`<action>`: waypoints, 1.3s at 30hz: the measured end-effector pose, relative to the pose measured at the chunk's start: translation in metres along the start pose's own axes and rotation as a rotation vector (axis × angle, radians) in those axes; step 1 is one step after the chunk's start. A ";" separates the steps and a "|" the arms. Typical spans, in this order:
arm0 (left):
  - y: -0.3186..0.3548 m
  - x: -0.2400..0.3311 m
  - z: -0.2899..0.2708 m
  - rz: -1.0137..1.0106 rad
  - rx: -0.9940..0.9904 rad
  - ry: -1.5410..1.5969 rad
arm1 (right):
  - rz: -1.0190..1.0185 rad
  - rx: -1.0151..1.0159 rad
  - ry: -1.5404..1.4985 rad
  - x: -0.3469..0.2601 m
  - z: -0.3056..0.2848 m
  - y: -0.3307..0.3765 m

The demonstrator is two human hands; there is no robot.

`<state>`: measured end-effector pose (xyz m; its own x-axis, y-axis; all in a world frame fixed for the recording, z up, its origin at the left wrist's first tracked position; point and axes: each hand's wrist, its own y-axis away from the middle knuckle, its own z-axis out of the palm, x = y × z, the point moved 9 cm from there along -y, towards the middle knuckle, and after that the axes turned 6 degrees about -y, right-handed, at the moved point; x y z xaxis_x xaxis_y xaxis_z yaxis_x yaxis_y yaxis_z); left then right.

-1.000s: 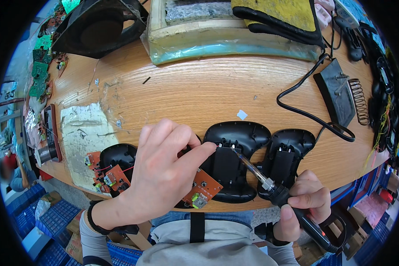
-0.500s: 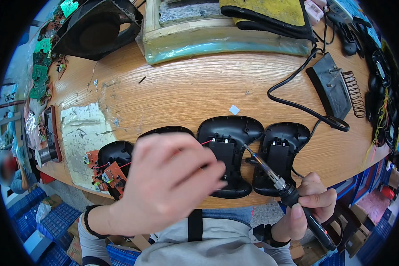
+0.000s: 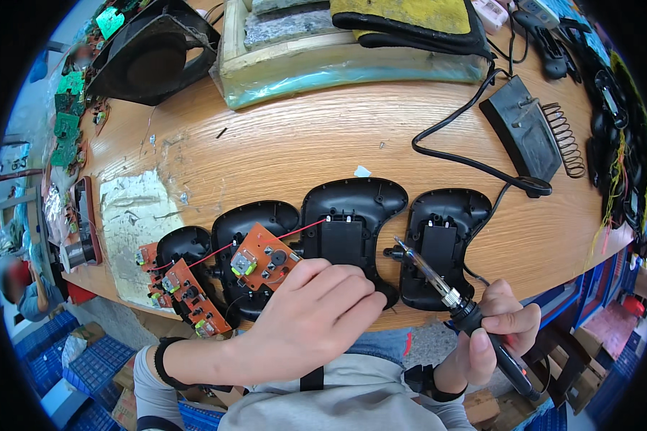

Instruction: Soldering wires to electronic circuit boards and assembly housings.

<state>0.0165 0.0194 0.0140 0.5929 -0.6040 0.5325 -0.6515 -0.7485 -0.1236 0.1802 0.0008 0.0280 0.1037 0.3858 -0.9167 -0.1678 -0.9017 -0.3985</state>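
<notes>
My right hand grips a soldering iron, its bare tip pointing up and left between two black game controller shell halves. My left hand has curled fingers over the lower edge of the larger shell; what they hold, if anything, is hidden. Beside those fingers an orange circuit board lies tilted over another shell, its lower right corner covered by the hand. A red wire runs from this board to a metal contact in the larger shell. The rightmost shell has no board on it.
More orange boards lie on the small left shell. A soldering iron stand with a coil spring sits at the right, its cable looping across the wooden table. A yellow cloth rests on a box at the back; a black fan housing stands left.
My left hand has moved down and right, uncovering the orange board and red wire. The whole view has shifted slightly. My right hand still holds the soldering iron in nearly the same place.
</notes>
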 end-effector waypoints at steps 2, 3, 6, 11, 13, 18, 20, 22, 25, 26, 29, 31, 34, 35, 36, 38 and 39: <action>0.001 -0.003 -0.002 -0.033 0.001 0.056 | -0.003 -0.009 -0.016 0.001 0.001 0.000; 0.001 -0.006 -0.003 -0.067 0.003 0.112 | -0.002 -0.008 -0.017 0.001 0.002 0.002; 0.007 -0.011 -0.011 -0.127 0.051 0.190 | 0.035 0.037 -0.032 0.004 -0.002 0.004; 0.016 -0.014 -0.022 -0.130 0.010 0.100 | 0.044 0.053 -0.026 0.004 -0.001 0.005; 0.016 -0.011 -0.020 -0.096 -0.003 0.080 | 0.037 0.040 -0.033 0.004 0.000 0.005; 0.013 -0.014 -0.023 -0.085 0.036 0.037 | -0.045 0.023 -0.040 0.000 0.002 0.003; 0.010 -0.017 -0.027 -0.086 0.068 0.028 | -0.047 -0.004 -0.058 0.000 0.005 0.004; 0.009 -0.020 -0.031 -0.089 0.099 0.019 | -0.049 0.001 -0.054 0.000 0.006 0.004; 0.009 -0.031 -0.029 -0.198 0.085 0.125 | -0.038 -0.004 -0.049 0.000 0.005 0.004; 0.009 -0.038 -0.028 -0.296 0.075 0.260 | -0.026 -0.013 -0.045 0.000 0.004 0.004; 0.009 -0.048 -0.028 -0.407 0.040 0.419 | -0.012 -0.034 -0.018 -0.001 0.003 0.003; 0.009 -0.050 -0.026 -0.422 0.016 0.439 | -0.002 -0.036 -0.009 -0.001 0.003 0.003; 0.010 -0.047 -0.025 -0.384 0.027 0.378 | 0.008 -0.042 0.002 0.000 0.004 0.003; 0.009 -0.045 -0.024 -0.371 0.033 0.338 | 0.009 -0.045 0.007 0.000 0.005 0.003; 0.009 -0.044 -0.024 -0.359 0.039 0.297 | 0.010 -0.046 0.007 0.000 0.006 0.003; 0.008 -0.043 -0.024 -0.278 0.056 0.240 | -0.006 -0.042 -0.020 0.000 0.007 0.003; 0.007 -0.038 -0.026 -0.197 0.074 0.181 | -0.005 -0.043 -0.019 0.001 0.007 0.003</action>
<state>-0.0226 0.0439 0.0148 0.6061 -0.3916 0.6923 -0.4920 -0.8685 -0.0605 0.1733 -0.0004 0.0262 0.0854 0.3936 -0.9153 -0.1255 -0.9071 -0.4018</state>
